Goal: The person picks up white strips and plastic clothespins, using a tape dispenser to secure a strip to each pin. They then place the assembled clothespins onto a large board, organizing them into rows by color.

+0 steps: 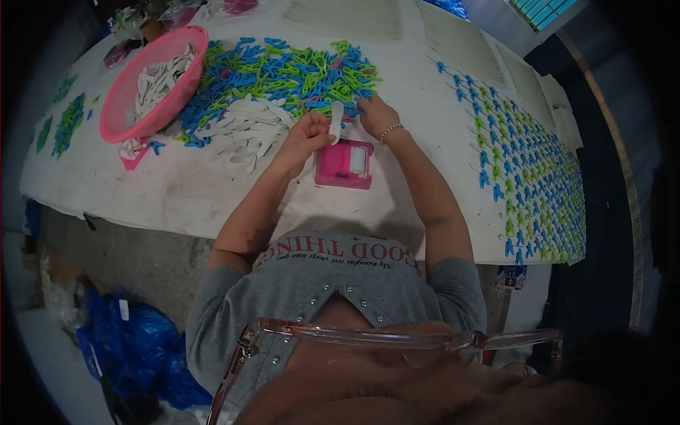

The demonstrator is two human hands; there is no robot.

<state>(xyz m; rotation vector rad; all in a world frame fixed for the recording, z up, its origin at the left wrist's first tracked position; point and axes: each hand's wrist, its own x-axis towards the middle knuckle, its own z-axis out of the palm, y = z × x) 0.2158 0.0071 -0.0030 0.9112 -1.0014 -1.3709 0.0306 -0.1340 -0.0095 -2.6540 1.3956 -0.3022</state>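
Your left hand [306, 134] pinched a white strip [336, 122] upright, long axis running away from you, just above the pink box [344, 163]. Your right hand [375, 113] reached, fingers curled, into the clip pile [283, 71], its grip hidden.

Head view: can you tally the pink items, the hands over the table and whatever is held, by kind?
Pink basket: 1
Pink box: 1
Hands: 2, left hand and right hand
White piece in the left hand's fingers: 1
Total: 5
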